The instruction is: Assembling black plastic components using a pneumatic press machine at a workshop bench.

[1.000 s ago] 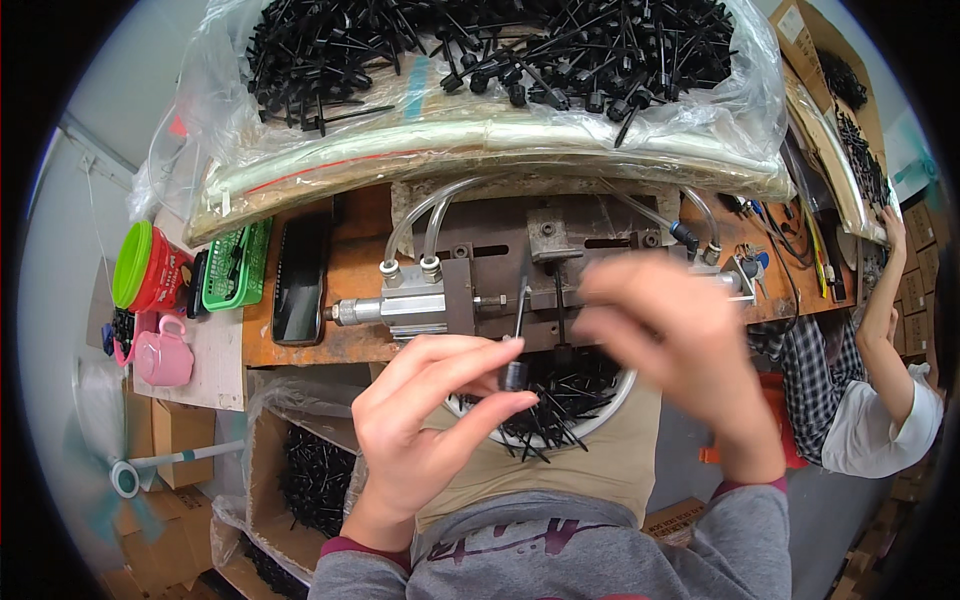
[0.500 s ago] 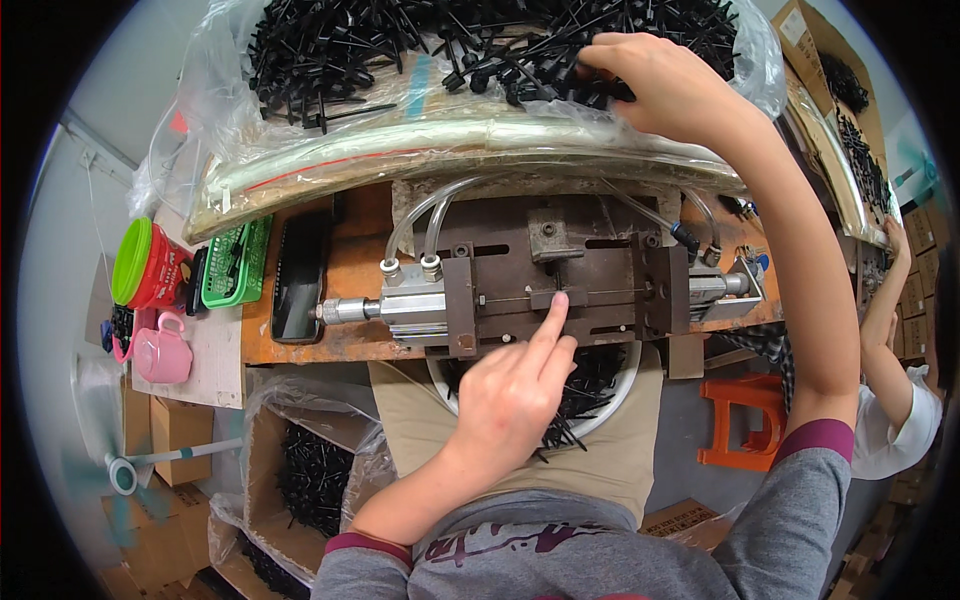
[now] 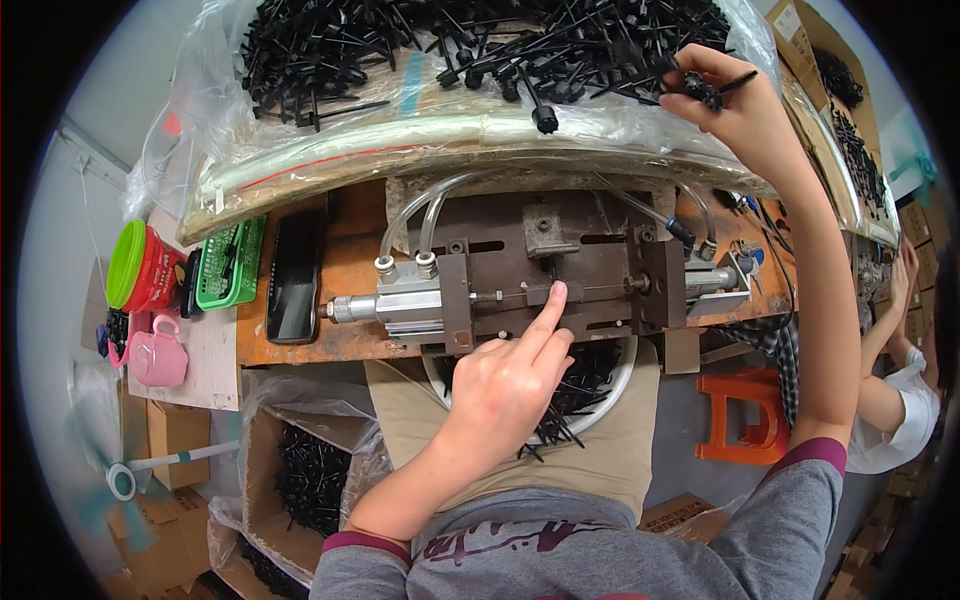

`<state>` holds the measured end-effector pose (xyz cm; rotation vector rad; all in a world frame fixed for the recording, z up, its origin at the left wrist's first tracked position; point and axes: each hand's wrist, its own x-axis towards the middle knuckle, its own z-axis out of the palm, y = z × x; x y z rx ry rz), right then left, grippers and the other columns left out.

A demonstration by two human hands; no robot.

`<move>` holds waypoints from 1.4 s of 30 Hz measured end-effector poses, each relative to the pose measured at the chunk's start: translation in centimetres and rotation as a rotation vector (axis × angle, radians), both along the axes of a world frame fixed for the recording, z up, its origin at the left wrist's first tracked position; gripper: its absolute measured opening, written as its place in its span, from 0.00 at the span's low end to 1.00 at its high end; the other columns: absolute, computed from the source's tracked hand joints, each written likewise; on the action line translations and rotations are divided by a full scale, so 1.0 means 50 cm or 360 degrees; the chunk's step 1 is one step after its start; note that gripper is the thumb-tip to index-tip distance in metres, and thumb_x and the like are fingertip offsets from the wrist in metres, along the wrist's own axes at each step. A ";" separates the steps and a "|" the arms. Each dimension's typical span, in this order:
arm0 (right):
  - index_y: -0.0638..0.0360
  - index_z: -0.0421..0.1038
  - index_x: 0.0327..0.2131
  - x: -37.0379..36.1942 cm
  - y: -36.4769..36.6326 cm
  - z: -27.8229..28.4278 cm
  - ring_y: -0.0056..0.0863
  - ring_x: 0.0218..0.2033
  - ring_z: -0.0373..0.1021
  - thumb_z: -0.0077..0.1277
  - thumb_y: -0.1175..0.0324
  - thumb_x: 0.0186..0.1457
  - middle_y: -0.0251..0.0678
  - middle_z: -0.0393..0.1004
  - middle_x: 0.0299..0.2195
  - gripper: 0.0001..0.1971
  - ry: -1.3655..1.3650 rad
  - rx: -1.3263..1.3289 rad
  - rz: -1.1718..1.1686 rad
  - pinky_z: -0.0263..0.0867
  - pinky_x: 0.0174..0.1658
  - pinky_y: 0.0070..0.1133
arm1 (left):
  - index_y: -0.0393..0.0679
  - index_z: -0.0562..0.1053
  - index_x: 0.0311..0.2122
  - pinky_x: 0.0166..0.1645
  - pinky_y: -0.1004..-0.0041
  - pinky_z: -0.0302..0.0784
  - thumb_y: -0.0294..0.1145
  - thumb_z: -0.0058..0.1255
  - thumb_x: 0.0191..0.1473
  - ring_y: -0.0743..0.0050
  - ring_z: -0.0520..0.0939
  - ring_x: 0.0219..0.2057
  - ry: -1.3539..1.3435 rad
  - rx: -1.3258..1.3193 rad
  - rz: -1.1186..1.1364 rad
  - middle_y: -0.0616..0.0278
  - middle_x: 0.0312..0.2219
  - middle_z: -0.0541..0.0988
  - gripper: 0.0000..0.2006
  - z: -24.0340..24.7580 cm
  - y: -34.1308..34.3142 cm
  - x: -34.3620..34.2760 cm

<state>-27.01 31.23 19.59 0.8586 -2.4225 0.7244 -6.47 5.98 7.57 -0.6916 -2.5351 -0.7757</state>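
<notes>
My left hand [image 3: 508,388] reaches over the metal fixture [image 3: 500,222] with its index finger stretched out. The fingertip rests on the small block [image 3: 538,295] at the fixture's middle, and the other fingers are loosely bent, holding nothing. Up at the right, my right hand [image 3: 738,120] pinches a black plastic part [image 3: 703,92] with a knobbed head and a thin stem, at the edge of a heap of similar black parts [image 3: 320,60]. Another such part [image 3: 543,118] lies on the plastic sheeting below the heap. The fingertip hides whatever is beneath it.
Air cylinders [image 3: 413,305] with clear hoses flank the fixture. A phone [image 3: 296,275], green basket [image 3: 230,262], red tub [image 3: 150,270] and pink cup [image 3: 160,355] stand left. A white basin [image 3: 610,400] of black parts sits on my lap. A co-worker's arm [image 3: 885,320] shows right.
My right hand has drawn back rightward out of the heap, with a black part now showing in its fingers. My left fingertip stays on the fixture's middle block.
</notes>
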 end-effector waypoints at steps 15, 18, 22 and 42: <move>0.69 0.78 0.34 0.263 -0.117 -0.053 0.32 0.29 0.73 0.57 0.73 0.36 0.43 0.78 0.33 0.16 0.0964 0.0588 0.0400 0.71 0.29 0.26 | 0.29 0.74 0.53 0.42 0.72 0.86 0.10 0.61 0.45 0.62 0.85 0.41 -0.0781 0.1682 -0.0380 0.44 0.44 0.80 0.25 0.123 -0.036 0.002; 0.70 0.79 0.37 0.264 -0.096 -0.087 0.31 0.27 0.72 0.58 0.75 0.37 0.45 0.79 0.34 0.18 0.0929 0.0438 0.0359 0.70 0.28 0.24 | 0.31 0.81 0.40 0.40 0.72 0.86 0.13 0.68 0.38 0.67 0.85 0.37 -0.0636 0.1216 -0.0356 0.51 0.38 0.81 0.19 0.122 -0.042 0.020; 0.68 0.79 0.41 0.280 -0.075 -0.094 0.33 0.29 0.74 0.66 0.80 0.42 0.45 0.81 0.38 0.19 0.0754 0.0045 0.0226 0.70 0.29 0.23 | 0.43 0.83 0.40 0.40 0.72 0.82 0.21 0.71 0.36 0.66 0.82 0.41 -0.0203 0.0654 -0.0100 0.55 0.45 0.80 0.20 0.059 -0.023 0.045; 0.73 0.79 0.38 0.368 -0.114 -0.188 0.32 0.30 0.76 0.59 0.78 0.47 0.51 0.81 0.40 0.12 0.0651 0.0206 0.0245 0.76 0.35 0.23 | 0.37 0.79 0.41 0.37 0.71 0.82 0.24 0.74 0.37 0.65 0.86 0.33 -0.0131 0.0906 -0.0367 0.54 0.35 0.84 0.22 0.062 0.008 0.033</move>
